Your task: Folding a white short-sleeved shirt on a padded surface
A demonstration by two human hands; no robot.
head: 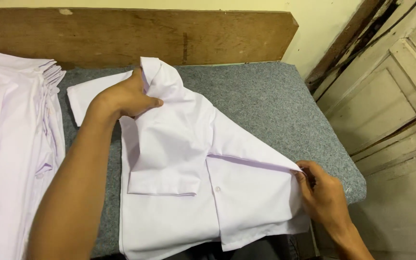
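A white shirt lies spread on the grey pad, middle of the frame. Its long axis runs from the collar at upper centre down to the hem at the bottom edge, collar pointing away toward the wooden board. Left hand pinches the cloth just beside the collar, thumb and fingers closed on it. Right hand, lower right, grips the folded side edge of the shirt, fingers curled tight. At far left a stack of the same pale shirts sits on the pad, just beside the left forearm. Panelled door at right.
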